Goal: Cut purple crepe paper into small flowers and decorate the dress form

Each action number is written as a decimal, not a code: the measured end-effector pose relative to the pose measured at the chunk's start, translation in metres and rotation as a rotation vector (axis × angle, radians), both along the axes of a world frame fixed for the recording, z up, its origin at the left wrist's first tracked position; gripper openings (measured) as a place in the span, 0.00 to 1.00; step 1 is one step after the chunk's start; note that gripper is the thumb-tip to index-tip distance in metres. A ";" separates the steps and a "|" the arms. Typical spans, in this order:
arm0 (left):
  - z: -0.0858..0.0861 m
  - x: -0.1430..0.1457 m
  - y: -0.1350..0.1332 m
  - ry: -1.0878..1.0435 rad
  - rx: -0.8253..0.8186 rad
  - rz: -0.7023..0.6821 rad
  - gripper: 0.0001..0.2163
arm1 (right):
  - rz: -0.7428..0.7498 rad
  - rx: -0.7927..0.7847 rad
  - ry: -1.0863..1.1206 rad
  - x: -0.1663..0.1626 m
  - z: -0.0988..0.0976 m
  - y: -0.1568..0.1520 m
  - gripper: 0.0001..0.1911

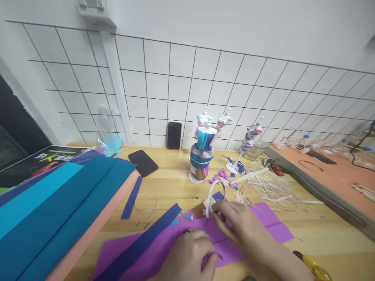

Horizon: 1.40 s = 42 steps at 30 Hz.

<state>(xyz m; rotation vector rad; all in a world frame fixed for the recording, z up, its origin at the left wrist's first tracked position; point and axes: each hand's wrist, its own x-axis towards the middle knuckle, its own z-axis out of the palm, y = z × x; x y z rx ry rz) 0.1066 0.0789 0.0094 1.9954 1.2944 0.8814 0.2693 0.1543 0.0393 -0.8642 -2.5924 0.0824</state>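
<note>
My right hand (241, 222) is closed, pinching a curled white strip (208, 205) that looks like tape and loops up above the fingertips. To its left and nearer me, my left hand (189, 255) is curled shut, a thin purple paper sliver (219, 256) showing at its fingertips. Under both hands lies purple paper (164, 238), partly covered by them. A long dark blue strip (146, 238) crosses that paper on the left. Beyond the hands stands a small dress form (203, 150) wrapped in blue, teal, pink and brown pieces.
Layered coloured sheets (58, 210) fill the left side. One phone (143, 162) lies flat; another phone (174, 135) leans on the wall. A thinner dress form (249, 138), purple scraps (221, 177) and white strips (269, 183) lie right. Yellow-handled scissors (315, 267) rest near my right forearm.
</note>
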 end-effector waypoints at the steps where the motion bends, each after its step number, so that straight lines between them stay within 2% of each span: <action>1: 0.003 0.000 0.000 -0.038 -0.031 0.013 0.07 | -0.020 -0.009 0.017 0.005 -0.001 -0.002 0.08; 5: 0.016 -0.002 0.002 -0.177 -0.133 0.095 0.08 | -0.094 -0.076 0.078 0.018 -0.007 -0.011 0.07; 8: 0.021 -0.005 0.005 -0.403 -0.190 0.184 0.07 | -0.108 -0.158 0.144 0.019 -0.010 -0.018 0.06; 10: 0.021 -0.006 0.008 -0.631 -0.324 0.197 0.06 | -0.081 -0.176 0.165 0.017 -0.011 -0.022 0.06; 12: 0.019 -0.006 0.010 -0.853 -0.520 0.152 0.06 | -0.045 -0.131 0.148 0.016 -0.011 -0.026 0.07; 15: 0.016 -0.005 0.011 -1.041 -0.710 0.091 0.08 | 0.001 -0.031 0.096 0.015 -0.011 -0.029 0.08; 19: 0.012 -0.005 0.012 -1.075 -0.762 0.088 0.10 | -0.017 0.053 0.050 0.017 -0.013 -0.028 0.10; 31: 0.011 -0.013 0.019 -1.182 -0.857 0.195 0.07 | -0.125 0.093 0.013 0.016 -0.019 -0.024 0.12; 39: 0.021 -0.014 0.019 -0.994 -0.926 0.308 0.08 | -0.159 0.173 0.049 0.021 -0.021 -0.019 0.15; 42: 0.024 -0.014 0.019 -0.990 -0.928 0.314 0.07 | -0.177 0.175 0.047 0.021 -0.022 -0.018 0.15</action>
